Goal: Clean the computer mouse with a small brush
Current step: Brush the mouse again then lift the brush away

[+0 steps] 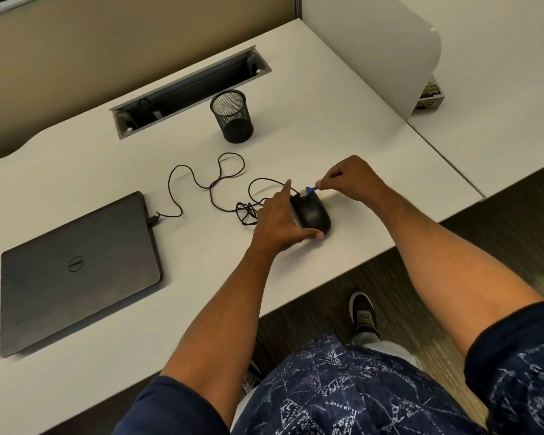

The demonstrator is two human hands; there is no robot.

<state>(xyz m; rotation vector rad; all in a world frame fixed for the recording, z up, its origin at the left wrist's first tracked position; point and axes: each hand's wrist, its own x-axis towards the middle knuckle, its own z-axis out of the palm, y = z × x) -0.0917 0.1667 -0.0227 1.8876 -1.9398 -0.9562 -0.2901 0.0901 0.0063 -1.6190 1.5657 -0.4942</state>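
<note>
A black wired computer mouse (312, 215) lies on the white desk (296, 136) near its front edge. My left hand (278, 219) grips the mouse from its left side, thumb at the near end and index finger stretched along the far end. My right hand (352, 178) pinches a small brush with a blue handle (310, 190). Its pale bristles touch the far end of the mouse. The mouse's black cable (211, 186) loops across the desk to the laptop.
A shut dark laptop (76, 271) lies at the left. A black mesh pen cup (232, 116) stands behind the cable, in front of a grey cable slot (189, 89). A white divider panel (377, 48) rises at the right. The desk edge runs just below the mouse.
</note>
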